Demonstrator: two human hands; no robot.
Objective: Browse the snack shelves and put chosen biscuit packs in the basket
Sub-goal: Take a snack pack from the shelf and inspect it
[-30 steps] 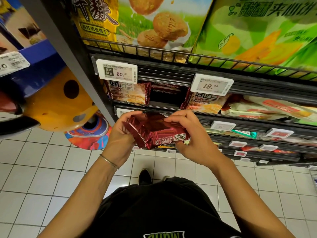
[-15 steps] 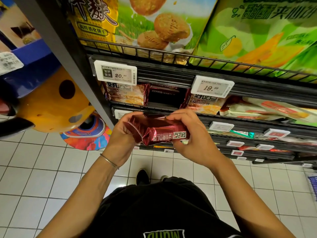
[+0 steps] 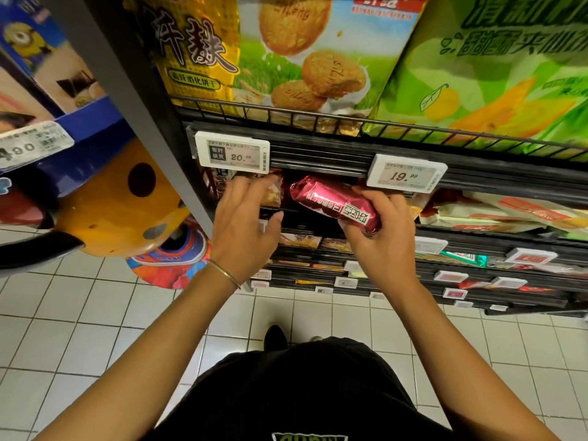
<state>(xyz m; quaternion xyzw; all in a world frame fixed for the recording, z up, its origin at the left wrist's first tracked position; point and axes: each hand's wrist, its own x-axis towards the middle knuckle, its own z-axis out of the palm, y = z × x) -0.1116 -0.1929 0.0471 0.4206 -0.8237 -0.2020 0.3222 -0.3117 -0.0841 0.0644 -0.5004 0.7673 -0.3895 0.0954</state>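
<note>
- The red biscuit pack is now up at the mouth of the second shelf, just under the black price rail and between the two price tags. Half a second ago it was lower, in front of the shelf below.
- It was held at both ends before; now only the right hand grips it, fingers curled under its right end and thumb on top.
- The left hand has let go and moved up and left. Its fingers are straight and spread, holding nothing.
- Its fingertips reach a pale pack on the shelf beneath the 20.20 tag; I cannot tell whether they touch it.
- The 19.99 tag sits just above the right hand's fingers.
- The bracelet is on the left wrist as before.
- The view has closed in on the shelves: the yellow biscuit bag and green bag above loom larger.
</note>
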